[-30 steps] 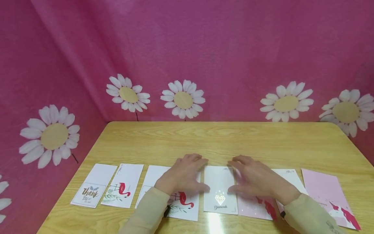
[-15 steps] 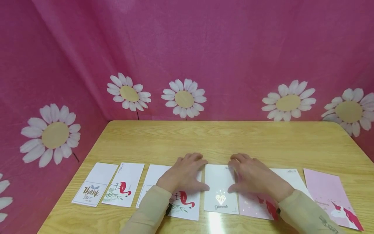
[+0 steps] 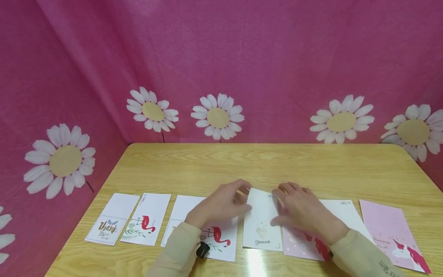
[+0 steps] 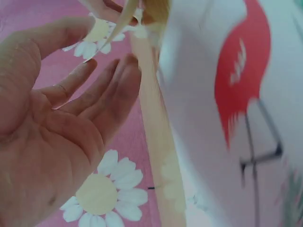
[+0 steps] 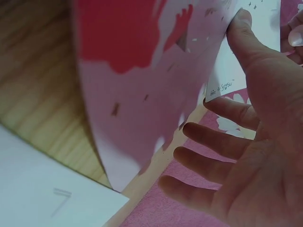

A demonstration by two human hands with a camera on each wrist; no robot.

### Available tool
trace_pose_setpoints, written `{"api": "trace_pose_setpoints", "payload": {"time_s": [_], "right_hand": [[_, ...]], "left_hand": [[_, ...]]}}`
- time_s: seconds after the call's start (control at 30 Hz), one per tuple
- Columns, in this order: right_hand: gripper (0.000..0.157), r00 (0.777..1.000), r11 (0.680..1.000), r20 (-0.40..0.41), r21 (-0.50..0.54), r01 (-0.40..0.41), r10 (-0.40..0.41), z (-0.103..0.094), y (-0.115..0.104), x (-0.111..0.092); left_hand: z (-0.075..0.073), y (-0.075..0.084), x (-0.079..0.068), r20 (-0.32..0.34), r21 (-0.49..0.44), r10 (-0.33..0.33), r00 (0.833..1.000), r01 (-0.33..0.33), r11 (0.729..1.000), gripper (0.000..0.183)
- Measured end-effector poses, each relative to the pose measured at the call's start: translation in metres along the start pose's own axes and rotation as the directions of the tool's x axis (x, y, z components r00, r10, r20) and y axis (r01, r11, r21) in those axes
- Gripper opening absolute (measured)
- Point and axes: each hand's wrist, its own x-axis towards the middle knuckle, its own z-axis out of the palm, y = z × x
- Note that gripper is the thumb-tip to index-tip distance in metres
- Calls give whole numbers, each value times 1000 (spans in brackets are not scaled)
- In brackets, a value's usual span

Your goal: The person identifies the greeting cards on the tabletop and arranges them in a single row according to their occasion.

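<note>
A white greeting card printed with "Diamonds" [image 3: 262, 219] lies in the middle of the row, its far left corner raised and its near edge low. My left hand [image 3: 223, 204] holds that card by its left side, thumb and index finger at the lifted corner; the left wrist view shows the hand [image 4: 61, 104] with the card's edge at the index fingertip. On the card's right side, my right hand [image 3: 306, 211] grips the far corner. In the right wrist view its thumb [image 5: 244, 28] lies on the card's face, the other fingers spread apart.
Left of the hands lie a "Thank You" card [image 3: 107, 227], a flamingo card [image 3: 149, 219], another white card [image 3: 185, 206] and a second flamingo card [image 3: 221, 250]. Rightward are a pink card [image 3: 301, 246], a white card [image 3: 340, 213] and a pink unicorn card [image 3: 391, 231] on the wooden table [image 3: 263, 165].
The Diamonds card lay flat between the hands; its far left corner has risen and the card has turned slightly. My left fingers have curled at its edge. The right hand has barely moved.
</note>
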Motion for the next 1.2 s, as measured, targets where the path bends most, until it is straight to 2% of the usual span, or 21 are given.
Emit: {"api": "trace_pose_setpoints", "payload": {"time_s": [0.1,0.17,0.37,0.57,0.67,0.77,0.87,1.0,1.07,1.13,1.2], "right_hand": [[76,1000,1000,14,10,-12,11,1,1,0],[77,1000,1000,21,14,-16,16,1,1,0],[78,1000,1000,18,26,-14,14,1,2,-1],[79,999,997,44,66,-25,23,-1,-1,-3],[77,999,997,48,81,-22,18,-3,-5,-2],[74,1000,996,25,84,-10,8,-2,-8,-1],[74,999,992,9,121,-47,46,-3,-9,-1],[78,994,967,-11,233,-101,107,-5,-9,1],[79,991,949,-37,295,-109,126,-6,-10,3],[79,988,916,-45,382,-121,149,-7,-11,5],[78,983,866,-43,480,-137,179,-8,-12,8]], "left_hand": [[3,2,-1,4,-110,-8,1000,9,994,50],[7,3,-2,4,-203,-27,1000,28,979,52],[14,4,-5,7,-442,-46,999,44,896,57],[17,3,-6,12,-547,-59,998,55,835,58],[17,3,-7,8,-570,-69,998,61,820,58],[17,3,-7,-25,-578,-90,996,59,814,56],[15,1,-6,-72,-606,-126,989,57,793,55],[10,-2,-5,-144,-664,-186,972,44,747,55],[6,-4,-5,-194,-671,-208,959,25,741,55],[2,-6,-4,-242,-672,-228,943,7,741,53],[0,-6,-3,-284,-667,-246,927,-6,745,51]]}}
